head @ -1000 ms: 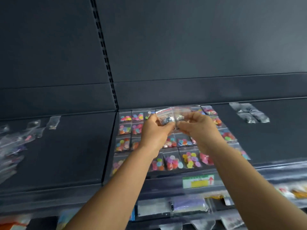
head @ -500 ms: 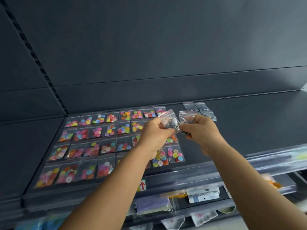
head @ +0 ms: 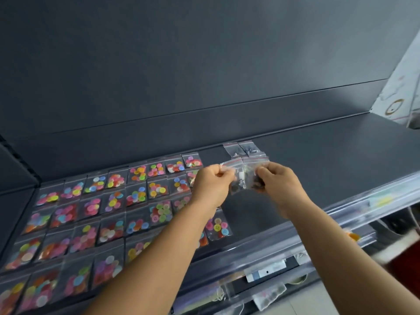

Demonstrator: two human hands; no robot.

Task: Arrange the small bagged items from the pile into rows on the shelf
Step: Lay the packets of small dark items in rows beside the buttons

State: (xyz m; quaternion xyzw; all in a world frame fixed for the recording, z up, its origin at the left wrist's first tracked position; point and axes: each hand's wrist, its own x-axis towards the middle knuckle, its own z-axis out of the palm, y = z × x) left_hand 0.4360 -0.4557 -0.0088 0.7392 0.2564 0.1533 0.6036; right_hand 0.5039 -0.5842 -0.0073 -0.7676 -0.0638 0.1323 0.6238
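Nearest: two bare forearms reach up from the lower edge toward the dark shelf (head: 329, 160).

Left hand (head: 212, 186): grip clamped, fingers curled, pinching the top edge of a small clear bag (head: 235, 178) with dark contents. Right hand (head: 280, 185): grip likewise clamped on a second clear bag (head: 253, 172) just beside the first. The two bags touch or overlap between the hands, held above the shelf surface, not yet laid down (contents blurred; dark small pieces, cannot tell what).

Shelf, left part: rows of button bags (head: 136, 196), bright mixed colours, lie flat in a tidy grid from the front lip to the back.

Further back, just behind the held bags: two placed clear bags (head: 242, 150) lie side by side near the rear wall, well apart from the button grid's last column.

Step in hand, by my reading: separating the two held bags to start the next row of the dark-content set.

Next move calls for: laying each bag flat directly in front of the rear pair, edges aligned, columns matched.
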